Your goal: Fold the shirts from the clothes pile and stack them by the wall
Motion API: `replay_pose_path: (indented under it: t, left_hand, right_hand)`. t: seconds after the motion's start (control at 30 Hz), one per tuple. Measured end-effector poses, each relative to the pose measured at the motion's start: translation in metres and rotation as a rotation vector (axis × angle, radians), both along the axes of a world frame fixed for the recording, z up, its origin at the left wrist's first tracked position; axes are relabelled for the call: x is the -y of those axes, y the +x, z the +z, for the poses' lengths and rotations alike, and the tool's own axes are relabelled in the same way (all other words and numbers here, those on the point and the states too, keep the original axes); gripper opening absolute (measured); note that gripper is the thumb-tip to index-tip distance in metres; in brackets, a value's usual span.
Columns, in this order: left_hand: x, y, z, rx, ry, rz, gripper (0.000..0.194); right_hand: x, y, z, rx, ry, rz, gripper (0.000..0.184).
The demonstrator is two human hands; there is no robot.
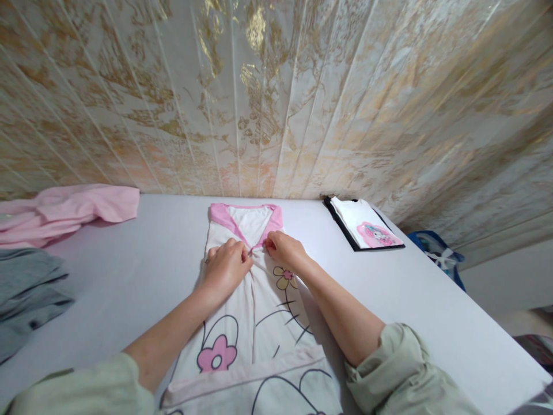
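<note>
A white pajama top (233, 305) with a pink collar lies face up on the white table, its collar toward the wall. Flower and line drawings cover its front, and a pale pink band crosses it near me. My left hand (227, 262) is closed on the fabric left of the front opening, just below the V of the collar. On the other side of that opening, my right hand (283, 249) pinches the cloth at the collar's lower right edge. The fingertips of both hands are partly hidden.
Pink cloth (86, 210) and grey cloth (30, 288) lie heaped at the left. Folded white and black clothes (367, 225) sit at the back right. A patterned curtain (259, 104) hangs behind the table (432, 323). A blue bag (440, 253) is beyond the right edge.
</note>
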State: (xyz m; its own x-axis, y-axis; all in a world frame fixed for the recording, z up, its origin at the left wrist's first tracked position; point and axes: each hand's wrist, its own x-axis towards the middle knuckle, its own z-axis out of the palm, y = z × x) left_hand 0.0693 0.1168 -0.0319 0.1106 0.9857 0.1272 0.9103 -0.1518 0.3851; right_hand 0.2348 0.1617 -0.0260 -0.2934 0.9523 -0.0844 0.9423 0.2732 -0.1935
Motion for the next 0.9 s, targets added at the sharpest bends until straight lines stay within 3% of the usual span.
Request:
replay_pose_path:
  t: [0.1, 0.23, 0.43, 0.63, 0.9]
  left_hand:
    - [0.004, 0.001, 0.002, -0.099, 0.027, -0.029, 0.012]
    - [0.003, 0.001, -0.002, -0.072, 0.013, -0.039, 0.012]
    - [0.001, 0.0, -0.005, -0.083, 0.031, -0.042, 0.009]
    - [0.003, 0.004, 0.0, -0.114, 0.036, -0.031, 0.009]
    - [0.005, 0.004, -0.003, -0.145, 0.081, -0.028, 0.009]
  right_hand:
    - [0.0, 0.0, -0.002, -0.024, 0.01, -0.004, 0.018]
    - [-0.006, 0.009, 0.0, -0.114, 0.037, -0.014, 0.016]
    - [-0.016, 0.034, 0.004, -0.116, 0.141, -0.244, 0.02]
    - [-0.017, 0.025, -0.005, -0.012, 0.154, -0.164, 0.022]
    - [-0.028, 0.017, -0.009, 0.06, 0.204, -0.213, 0.019]
